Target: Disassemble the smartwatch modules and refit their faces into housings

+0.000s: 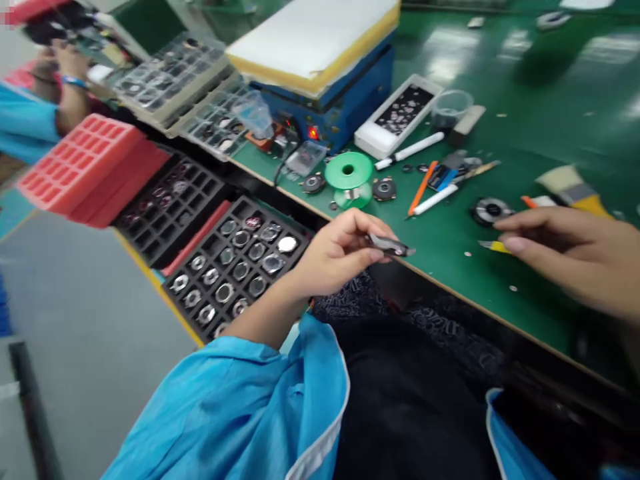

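My left hand (345, 257) is raised near the bench's front edge, its thumb and fingers pinching a small dark, silvery watch case (393, 245) seen edge-on. Over the green bench top, my right hand (575, 253) is slightly blurred, with thumb and index fingertips a little apart. Its index finger is close to a black round part (490, 211); whether they touch I cannot tell. A small yellow-handled tool (496, 247) with a pointed metal tip shows beside the thumb, partly hidden by it. Left of my left wrist, a black foam tray (220, 243) holds several watch cases.
A green spool (349, 171) stands between round black parts. Pens (435, 200), a brush (575, 190) and a white box of tiny parts (385, 137) lie behind. A blue machine (325, 110), a red tray stack (90, 167) and a co-worker's arm (70, 87) are farther off.
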The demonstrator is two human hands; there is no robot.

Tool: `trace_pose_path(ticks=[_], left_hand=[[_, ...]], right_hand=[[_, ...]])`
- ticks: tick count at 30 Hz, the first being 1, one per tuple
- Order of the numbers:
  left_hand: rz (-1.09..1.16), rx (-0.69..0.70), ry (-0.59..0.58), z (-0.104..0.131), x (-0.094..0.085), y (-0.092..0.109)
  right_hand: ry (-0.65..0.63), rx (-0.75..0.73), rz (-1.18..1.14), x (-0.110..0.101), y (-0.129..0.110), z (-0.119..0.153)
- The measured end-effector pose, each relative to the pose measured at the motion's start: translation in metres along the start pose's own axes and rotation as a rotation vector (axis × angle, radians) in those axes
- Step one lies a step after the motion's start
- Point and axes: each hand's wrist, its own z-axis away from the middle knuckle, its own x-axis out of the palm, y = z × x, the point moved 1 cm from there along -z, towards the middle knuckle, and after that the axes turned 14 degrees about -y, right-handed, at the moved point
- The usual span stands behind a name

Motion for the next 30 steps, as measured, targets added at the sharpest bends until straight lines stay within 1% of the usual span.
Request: trace_pose_path(ticks=[1, 3, 5, 6, 8, 10, 14, 18, 23, 27, 30], left_hand=[[0.04, 0.021, -0.039, -0.013, 0.013, -0.009], [0.101, 0.067, -0.062, -0.038, 0.033, -0.027], [0.116, 0.107, -0.072, -0.059, 0.046, -0.041], [0.106, 0.122, -0.086, -0.069, 0.051, -0.047], [0.065, 0.129, -0.115, -0.083, 0.058, -0.053], [0.004, 0.094, -0.109, -0.092, 0.061, -0.055], [-0.132, 0.017, -0.057, -0.1, 0.063, -0.055], [-0.231, -0.01, -0.052, -0.101, 0.062, -0.056], [-0.241, 0.0, -0.04, -0.098, 0.064, -0.057], [-0.244, -0.008, -0.018, -0.095, 0.066, -0.057], [-0.253, -0.002, -0.015, -0.095, 0.066, -0.057]], right_hand=[[-0.066, -0.001, -0.084, 0.0, -0.01, 0.0], [-0.144, -0.104, -0.188, -0.001, -0.027, -0.002], [-0.157, -0.293, -0.254, -0.002, -0.037, -0.005], [-0.168, -0.357, -0.251, -0.002, -0.038, -0.006], [-0.138, -0.444, -0.194, -0.003, -0.037, -0.009], [-0.094, -0.493, -0.104, -0.004, -0.033, -0.01], [-0.037, -0.502, 0.037, -0.003, -0.026, -0.01], [-0.013, -0.473, 0.142, -0.001, -0.022, -0.011], [-0.021, -0.507, 0.186, 0.0, -0.022, -0.011], [-0.017, -0.537, 0.174, 0.002, -0.023, -0.01], [-0.039, -0.528, 0.164, 0.003, -0.022, -0.01]])
